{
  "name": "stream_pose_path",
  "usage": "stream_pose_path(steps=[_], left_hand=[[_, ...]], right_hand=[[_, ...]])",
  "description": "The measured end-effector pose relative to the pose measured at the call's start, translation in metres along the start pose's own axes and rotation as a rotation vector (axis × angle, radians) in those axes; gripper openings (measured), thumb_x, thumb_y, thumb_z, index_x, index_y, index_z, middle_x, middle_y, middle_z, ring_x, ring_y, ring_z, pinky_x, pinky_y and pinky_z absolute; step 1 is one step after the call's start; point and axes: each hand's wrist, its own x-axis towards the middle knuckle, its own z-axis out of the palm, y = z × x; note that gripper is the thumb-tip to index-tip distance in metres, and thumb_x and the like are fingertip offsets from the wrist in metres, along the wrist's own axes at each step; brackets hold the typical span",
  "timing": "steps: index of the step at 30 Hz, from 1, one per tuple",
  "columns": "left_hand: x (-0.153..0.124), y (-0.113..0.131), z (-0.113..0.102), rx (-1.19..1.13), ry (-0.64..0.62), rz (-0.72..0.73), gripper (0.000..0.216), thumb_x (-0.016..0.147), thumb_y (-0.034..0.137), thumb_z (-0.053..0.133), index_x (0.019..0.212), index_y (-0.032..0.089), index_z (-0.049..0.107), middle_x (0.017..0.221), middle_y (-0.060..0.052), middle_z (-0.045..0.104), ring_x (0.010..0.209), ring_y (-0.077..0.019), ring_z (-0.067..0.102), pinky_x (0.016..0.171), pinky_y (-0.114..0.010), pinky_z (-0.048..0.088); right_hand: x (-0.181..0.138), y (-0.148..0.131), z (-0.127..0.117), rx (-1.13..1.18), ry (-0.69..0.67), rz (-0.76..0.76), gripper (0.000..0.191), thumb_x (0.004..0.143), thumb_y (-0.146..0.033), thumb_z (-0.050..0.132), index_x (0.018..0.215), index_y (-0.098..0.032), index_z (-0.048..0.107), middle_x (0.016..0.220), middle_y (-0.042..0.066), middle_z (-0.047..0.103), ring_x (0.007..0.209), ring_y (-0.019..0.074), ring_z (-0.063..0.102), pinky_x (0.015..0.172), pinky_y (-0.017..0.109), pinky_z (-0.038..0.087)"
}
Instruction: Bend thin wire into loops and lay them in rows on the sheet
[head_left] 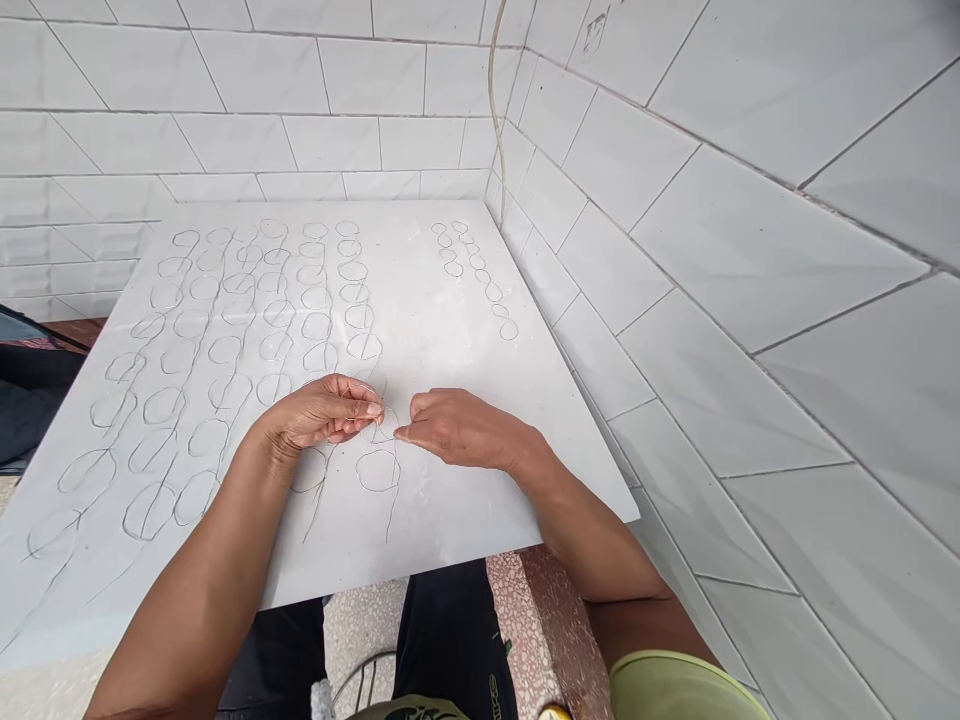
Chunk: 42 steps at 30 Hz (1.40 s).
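Rows of thin wire loops (163, 405) lie spaced apart on the white surface (480, 400), so none tangle. The left hand (322, 410) pinches its fingers (371, 408) together on a small wire loop (384, 428), holding it up for working, while the right hand's (465, 430) fingers (401, 432) meet it from beside; whether they grip, I cannot tell.

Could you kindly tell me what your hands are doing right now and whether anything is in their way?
Left hand pinching thin wire loop. Right hand, fingertips at same loop. Another loop just below, apart from both hands, on white slab.
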Motion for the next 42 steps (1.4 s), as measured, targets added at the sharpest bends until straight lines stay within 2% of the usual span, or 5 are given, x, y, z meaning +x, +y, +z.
stream_pose_path(steps=[6, 10, 16, 23, 42], left_hand=[[0.000, 0.005, 0.005, -0.135, 0.281, 0.232, 0.024, 0.073, 0.034, 0.088, 0.081, 0.014, 0.077, 0.063, -0.001, 0.054, 0.053, -0.0065, 0.046, 0.044, -0.018, 0.037], [0.004, 0.006, 0.012, -0.253, 0.493, 0.504, 0.024, 0.078, 0.035, 0.084, 0.085, 0.014, 0.076, 0.073, -0.003, 0.058, 0.060, -0.0083, 0.052, 0.051, -0.020, 0.045], [0.016, -0.002, 0.034, -0.123, 0.531, 0.642, 0.022, 0.085, 0.037, 0.078, 0.087, 0.016, 0.075, 0.079, -0.004, 0.064, 0.064, -0.0119, 0.057, 0.058, -0.026, 0.050], [0.019, -0.006, 0.049, 0.228, 0.524, 0.587, 0.029, 0.091, 0.045, 0.070, 0.083, 0.017, 0.072, 0.082, -0.005, 0.069, 0.068, -0.0157, 0.063, 0.068, -0.032, 0.055], [0.019, -0.007, 0.051, 0.384, 0.419, 0.408, 0.035, 0.092, 0.052, 0.065, 0.084, 0.019, 0.071, 0.080, -0.003, 0.071, 0.064, -0.0154, 0.065, 0.069, -0.029, 0.048]], right_hand=[[-0.003, 0.011, -0.007, 0.212, 0.332, 0.355, 0.047, 0.099, -0.051, 0.060, 0.132, -0.018, 0.064, 0.103, 0.009, 0.073, 0.090, 0.0212, 0.063, 0.077, 0.034, 0.047], [0.005, 0.020, -0.004, 0.756, 0.563, 0.784, 0.054, 0.102, -0.061, 0.046, 0.101, -0.014, 0.072, 0.090, 0.010, 0.075, 0.072, 0.0178, 0.066, 0.063, 0.031, 0.051], [0.027, 0.016, 0.015, 1.358, 0.574, 0.752, 0.050, 0.093, -0.061, 0.063, 0.104, -0.013, 0.068, 0.093, 0.014, 0.077, 0.069, 0.0183, 0.070, 0.051, 0.027, 0.053], [0.027, 0.024, 0.027, 1.378, 0.713, 0.762, 0.029, 0.093, -0.039, 0.066, 0.105, -0.012, 0.067, 0.083, 0.009, 0.076, 0.064, 0.0172, 0.070, 0.051, 0.027, 0.054], [0.016, 0.027, 0.027, 0.859, 0.395, 0.932, 0.034, 0.100, -0.024, 0.047, 0.128, -0.015, 0.065, 0.079, 0.002, 0.071, 0.058, 0.0101, 0.059, 0.049, 0.021, 0.047]])
